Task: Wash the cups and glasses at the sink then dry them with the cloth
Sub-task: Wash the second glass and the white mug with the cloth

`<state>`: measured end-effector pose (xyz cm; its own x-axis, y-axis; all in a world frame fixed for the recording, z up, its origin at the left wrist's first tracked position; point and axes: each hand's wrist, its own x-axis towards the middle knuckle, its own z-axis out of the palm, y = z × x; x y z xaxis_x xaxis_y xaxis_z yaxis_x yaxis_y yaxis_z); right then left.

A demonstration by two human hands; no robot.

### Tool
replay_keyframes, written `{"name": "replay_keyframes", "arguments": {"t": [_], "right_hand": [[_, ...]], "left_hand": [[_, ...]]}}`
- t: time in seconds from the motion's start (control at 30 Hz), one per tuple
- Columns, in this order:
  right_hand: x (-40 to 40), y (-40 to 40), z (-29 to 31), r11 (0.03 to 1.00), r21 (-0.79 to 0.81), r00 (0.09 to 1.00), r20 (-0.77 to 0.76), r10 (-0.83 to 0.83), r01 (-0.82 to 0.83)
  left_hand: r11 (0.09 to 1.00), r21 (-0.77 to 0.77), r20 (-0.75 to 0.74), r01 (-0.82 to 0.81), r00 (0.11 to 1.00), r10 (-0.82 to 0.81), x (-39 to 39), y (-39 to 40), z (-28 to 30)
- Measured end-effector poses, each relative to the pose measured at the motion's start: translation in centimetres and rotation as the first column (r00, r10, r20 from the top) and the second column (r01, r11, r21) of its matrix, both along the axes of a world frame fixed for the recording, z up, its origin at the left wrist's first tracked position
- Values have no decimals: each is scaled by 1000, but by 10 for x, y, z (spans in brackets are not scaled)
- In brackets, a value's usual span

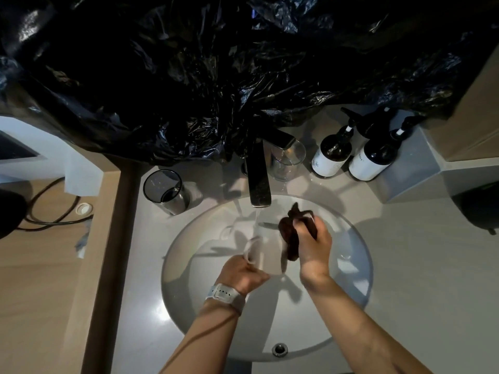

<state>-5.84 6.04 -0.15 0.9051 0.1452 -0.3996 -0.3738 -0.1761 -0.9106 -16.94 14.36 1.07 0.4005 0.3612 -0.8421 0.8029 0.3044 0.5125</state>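
Over the round white sink (356, 255), my left hand (243, 273) grips a white cup (259, 252) tilted under the running water (256, 220) from the black tap (259, 182). My right hand (314, 247) holds a dark brown cloth (290, 233) bunched against the cup's side. A dark-rimmed glass (167, 191) stands on the counter left of the tap. A clear glass (287, 163) stands just right of the tap, near the wall.
Two dark pump bottles with white labels (330, 155) (371, 160) stand at the back right. Black plastic sheeting (216, 76) covers the wall above. A dark cable (54, 209) lies on the wooden shelf to the left. The sink's overflow hole (279, 349) is near me.
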Motion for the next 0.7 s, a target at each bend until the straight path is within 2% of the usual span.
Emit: {"name": "replay_keyframes", "arguments": {"t": [0.07, 0.13, 0.2, 0.27, 0.3, 0.33, 0.37, 0.43, 0.47, 0.53, 0.63, 0.7], "right_hand": [[-19, -2, -5, 983, 123, 984, -128, -121, 137], [-35, 1, -8, 968, 159, 970, -175, -168, 196], [-38, 8, -9, 962, 172, 968, -172, -183, 212], [-26, 16, -11, 963, 156, 968, -160, -194, 219], [-16, 20, -13, 967, 126, 964, -174, -200, 223], [-8, 23, -15, 970, 97, 957, -212, -198, 222], [-2, 25, -17, 972, 85, 944, -269, -190, 220], [-3, 29, -20, 969, 88, 920, -345, -187, 230], [-8, 31, -17, 968, 91, 919, -345, -191, 235], [-20, 37, -9, 975, 110, 949, -274, -157, 193], [-16, 47, -5, 991, 99, 990, -120, -72, 85], [-1, 51, -10, 998, 50, 992, -124, -31, 37]], "left_hand": [[997, 64, -8, -43, 999, 44, 3, -5, -4], [990, 109, -35, -88, 995, 93, 9, -7, -5], [974, 157, -19, -164, 985, 169, 14, -8, 1], [960, 96, 60, -263, 964, 258, 16, -14, 7], [969, 93, 69, -229, 972, 224, 18, -14, 13], [972, 141, 85, -190, 980, 179, 19, -12, 19], [973, 83, 115, -215, 972, 205, 21, -10, 16], [945, 67, 87, -319, 946, 313, 21, -5, -4], [951, 148, 60, -273, 962, 267, 21, 0, -8], [954, 189, 19, -231, 973, 232, 20, 5, -9], [962, 158, 28, -223, 975, 222, 16, 6, -11], [953, 95, 88, -288, 956, 280, 14, 7, -9]]}}
